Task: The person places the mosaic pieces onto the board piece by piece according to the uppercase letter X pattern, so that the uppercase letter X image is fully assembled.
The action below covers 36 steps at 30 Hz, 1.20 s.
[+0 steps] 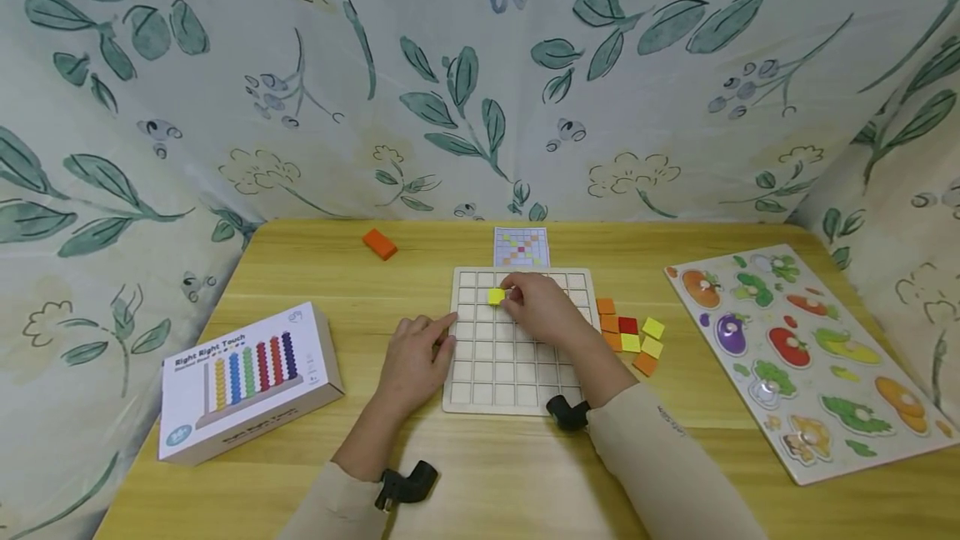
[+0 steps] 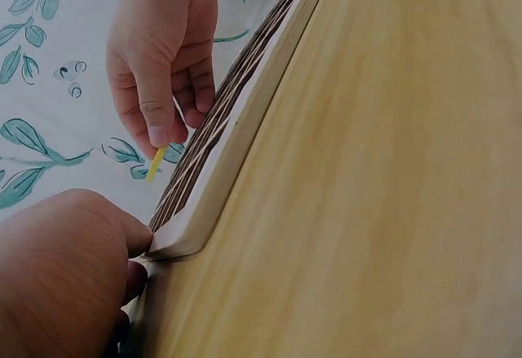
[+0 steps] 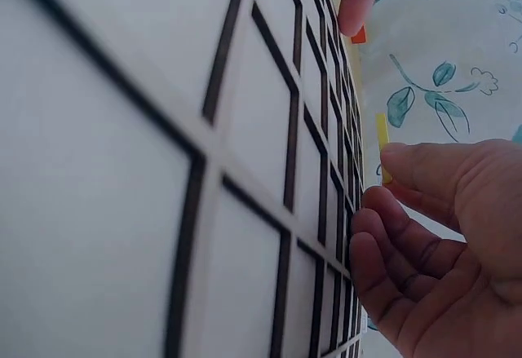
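Observation:
A wooden grid board [image 1: 462,398] with square cells lies flat on the table. Over its upper rows, my right hand [image 1: 546,307] pinches a yellow square tile [image 1: 496,297] between thumb and fingers. From the right wrist, that yellow tile [image 3: 383,138] appears edge-on, standing out from the board's surface. My left hand [image 1: 415,361] rests beside the board's left edge, its index finger and thumb touching it. In the left wrist view, part of the left hand [image 2: 69,268] meets the board's corner; its lower fingers are mostly hidden. Behind the board lies a small pattern card [image 1: 521,248] with coloured squares.
Orange, yellow and red tiles [image 1: 628,326] lie right of the board, near the right forearm. A vegetable puzzle board [image 1: 806,382] occupies the table's right side. At left stands a white toy box [image 1: 247,382]. An orange block [image 1: 379,244] lies toward the back.

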Each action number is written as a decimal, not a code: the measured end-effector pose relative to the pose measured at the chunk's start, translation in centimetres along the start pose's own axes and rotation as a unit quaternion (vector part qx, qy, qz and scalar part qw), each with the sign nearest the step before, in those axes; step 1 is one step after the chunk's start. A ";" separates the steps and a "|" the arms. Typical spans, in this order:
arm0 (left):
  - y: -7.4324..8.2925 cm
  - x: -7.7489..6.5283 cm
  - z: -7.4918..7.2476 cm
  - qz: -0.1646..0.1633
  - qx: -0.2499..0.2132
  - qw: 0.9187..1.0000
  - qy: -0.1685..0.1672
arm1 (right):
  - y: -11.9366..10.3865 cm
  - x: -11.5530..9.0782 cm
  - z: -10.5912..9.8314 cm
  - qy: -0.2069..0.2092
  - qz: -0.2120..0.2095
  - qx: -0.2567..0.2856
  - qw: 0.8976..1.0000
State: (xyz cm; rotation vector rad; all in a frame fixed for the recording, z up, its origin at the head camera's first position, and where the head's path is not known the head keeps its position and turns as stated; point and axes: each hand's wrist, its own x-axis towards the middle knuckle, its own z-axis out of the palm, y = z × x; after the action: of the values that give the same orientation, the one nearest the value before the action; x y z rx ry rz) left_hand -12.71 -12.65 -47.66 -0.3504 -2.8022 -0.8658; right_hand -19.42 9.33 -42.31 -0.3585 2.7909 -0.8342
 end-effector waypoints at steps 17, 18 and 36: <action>-0.4 0.2 0.3 0.008 0.011 1.000 0.003 | -1.2 1.3 1.3 0.001 0.026 -0.040 0.999; -0.3 0.2 0.3 0.008 0.012 1.000 0.002 | -1.2 1.3 1.3 0.001 0.028 -0.040 0.999; -0.4 0.1 0.3 0.010 0.014 1.000 0.007 | 1.7 -1.2 -0.3 0.028 0.044 0.082 0.995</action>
State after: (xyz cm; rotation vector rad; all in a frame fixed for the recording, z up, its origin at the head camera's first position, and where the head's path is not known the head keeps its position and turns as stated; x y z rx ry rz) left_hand -12.99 -12.75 -48.09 -0.3651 -2.7910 -0.8218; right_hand -18.63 11.21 -42.85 -0.1868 2.7405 -1.0574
